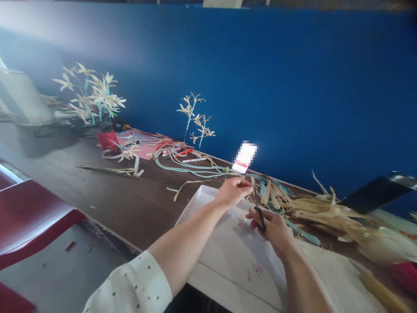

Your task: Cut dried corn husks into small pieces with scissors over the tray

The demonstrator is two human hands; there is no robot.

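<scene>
Trimming, apparently, above the white tray (224, 245)

Gripping scissors (259, 215) by the handles in the right hand (274, 227); seemingly pinching a pale strip (253, 182) in the left hand (233, 192), beside the blades. Probably calls for steady fingertips.

The scissors (259, 217) were black-handled. The box (224, 243) was white, marked with pink numerals (257, 270). White too was the sleeve (130, 284), sparsely dotted in black. The husks (312, 209) were straw-tan, the cord (179, 169) pale blue-green, the paper (142, 151) pink. The flowers (109, 99) were cream, their stems (100, 112) light blue, the pot (107, 140) red. The desk (143, 208) was dark brown, the wall (293, 78) deep blue, paling at the left.
</scene>
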